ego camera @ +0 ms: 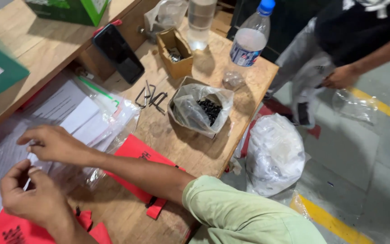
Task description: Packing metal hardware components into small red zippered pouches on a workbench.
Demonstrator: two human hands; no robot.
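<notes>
My right hand (55, 144) reaches in from the lower right on a pale green sleeve and pinches the edge of a clear plastic bag (75, 174) that lies over white printed sheets (75, 113). My left hand (30, 196) is just below it, thumb and fingers closed on the same bag's near edge. The two hands are a few centimetres apart. What the bag holds is hard to make out.
On the wooden table (181, 144) lie red tags (136, 153), bent metal keys (152, 97), a bag-lined box of small black screws (206, 110), a small cardboard box (174, 52), a black phone (118, 52) and two bottles (249, 40). Another person (339, 77) stands at the right holding a clear bag. A white sack (274, 153) sits on the floor.
</notes>
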